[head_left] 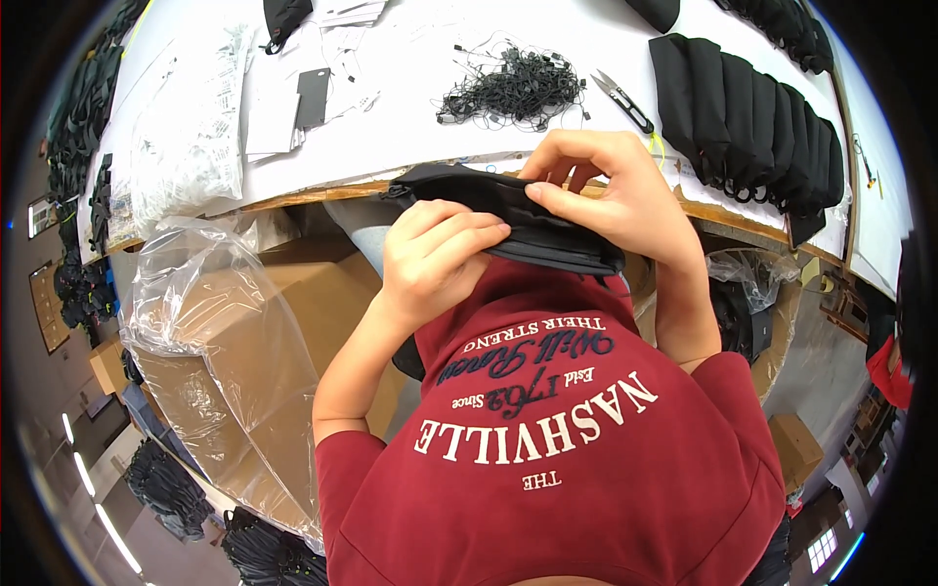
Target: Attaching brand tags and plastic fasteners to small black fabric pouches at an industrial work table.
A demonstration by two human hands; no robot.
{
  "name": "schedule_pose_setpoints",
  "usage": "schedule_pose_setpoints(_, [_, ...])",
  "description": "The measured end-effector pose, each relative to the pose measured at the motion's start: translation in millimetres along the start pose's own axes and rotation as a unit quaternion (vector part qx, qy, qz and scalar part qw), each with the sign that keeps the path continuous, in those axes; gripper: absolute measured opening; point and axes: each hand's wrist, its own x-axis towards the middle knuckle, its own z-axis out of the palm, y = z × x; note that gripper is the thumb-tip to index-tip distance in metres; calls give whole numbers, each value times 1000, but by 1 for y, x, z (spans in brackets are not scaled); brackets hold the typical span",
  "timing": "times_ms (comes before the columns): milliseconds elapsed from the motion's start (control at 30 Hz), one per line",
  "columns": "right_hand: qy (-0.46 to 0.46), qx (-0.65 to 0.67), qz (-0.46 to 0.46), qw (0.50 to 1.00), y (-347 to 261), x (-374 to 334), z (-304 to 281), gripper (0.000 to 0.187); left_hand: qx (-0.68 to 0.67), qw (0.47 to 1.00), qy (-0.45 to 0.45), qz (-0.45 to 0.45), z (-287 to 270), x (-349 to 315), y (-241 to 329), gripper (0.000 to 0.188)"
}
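Note:
A black zippered fabric pouch (562, 246) lies across my lap, close to the table's front edge. The fingers of my left hand (435, 256) are curled over its left part, gripping the near edge. My right hand (620, 195) arches over the right part, thumb and fingers closed on the upper edge of the fabric. Between the hands the pouch's opening gapes a little, and its inside looks dark. What lies under the left fingertips is hidden.
On the white table (410, 107) lie a tangle of black tag strings (518, 86), thread snips (623, 101), a row of black pouches (747, 122), cards (278, 122) and clear plastic bags (186, 127). A plastic-lined carton (215, 361) stands to my left.

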Motion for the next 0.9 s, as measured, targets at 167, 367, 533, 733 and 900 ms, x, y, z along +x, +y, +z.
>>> schedule_pose_setpoints(167, [65, -84, -57, 993, 13, 5, 3, 10, -23, 970, -227, -82, -8, 15, 22, 40])
schedule_pose_setpoints(367, [11, -108, -96, 989, 5, 11, 14, 8, -54, 927, -355, -106, -4, 21, 22, 46])
schedule_pose_setpoints(533, [-100, 67, -16, 993, 20, 9, 5, 25, -146, 905, -382, -115, -25, 15, 7, 42])
schedule_pose_setpoints(733, [-278, -3, 103, 955, 51, -15, -6, 59, -323, 836, -284, -342, -42, -21, -13, 37])
schedule_pose_setpoints(900, [-208, 112, 222, 946, 69, -23, -18, 39, -455, 745, -116, -475, -38, -58, -17, 30])
